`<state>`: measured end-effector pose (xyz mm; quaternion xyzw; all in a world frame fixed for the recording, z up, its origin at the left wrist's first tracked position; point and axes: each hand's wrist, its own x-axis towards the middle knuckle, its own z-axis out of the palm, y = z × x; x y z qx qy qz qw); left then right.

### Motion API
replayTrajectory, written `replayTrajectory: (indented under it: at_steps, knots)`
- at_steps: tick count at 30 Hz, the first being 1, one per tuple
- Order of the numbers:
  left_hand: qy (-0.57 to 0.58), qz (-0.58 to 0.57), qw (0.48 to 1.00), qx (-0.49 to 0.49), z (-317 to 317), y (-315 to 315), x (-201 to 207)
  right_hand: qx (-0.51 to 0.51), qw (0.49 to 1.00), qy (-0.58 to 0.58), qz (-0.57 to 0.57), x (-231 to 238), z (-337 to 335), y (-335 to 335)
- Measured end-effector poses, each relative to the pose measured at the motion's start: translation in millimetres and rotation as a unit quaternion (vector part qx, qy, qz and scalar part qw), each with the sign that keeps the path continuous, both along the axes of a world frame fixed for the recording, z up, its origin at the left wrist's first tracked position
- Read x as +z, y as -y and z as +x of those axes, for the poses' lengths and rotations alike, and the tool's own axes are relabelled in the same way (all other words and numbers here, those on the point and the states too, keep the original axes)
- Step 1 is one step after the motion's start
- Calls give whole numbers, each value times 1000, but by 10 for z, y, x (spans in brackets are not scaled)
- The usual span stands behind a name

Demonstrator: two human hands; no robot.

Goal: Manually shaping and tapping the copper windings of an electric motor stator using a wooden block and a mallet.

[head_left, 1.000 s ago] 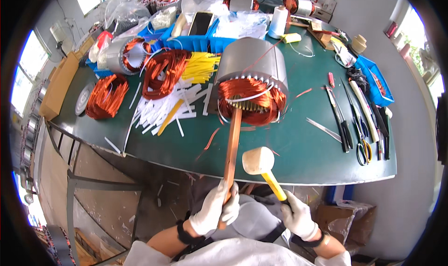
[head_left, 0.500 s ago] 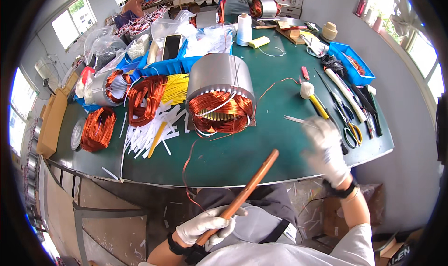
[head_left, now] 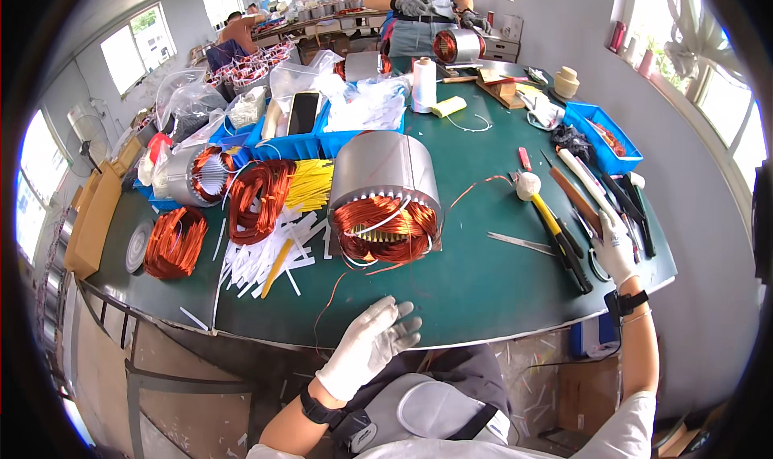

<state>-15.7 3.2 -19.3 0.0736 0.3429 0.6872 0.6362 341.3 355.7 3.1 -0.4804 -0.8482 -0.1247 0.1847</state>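
Head view: left hand gloved, empty, fingers loosely spread, over near edge of green table. Right hand, gloved, at near end of wooden stick, right side of table; can't tell if fingers pinch it or just touch. Mallet just left of stick. Stator mid-table, copper windings facing person, well apart from stick.
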Motion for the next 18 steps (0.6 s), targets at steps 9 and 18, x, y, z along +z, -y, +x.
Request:
replayTrajectory:
  at_steps: [9, 18]
  knots:
    - [17, 4, 991, 134, -144, -775, 105, 258, 956, 141, -13, -93, -1235, 674]
    - [-18, 34, 957, 287, -129, -1193, -211, 267, 933, -82, -227, -134, -2632, 370]
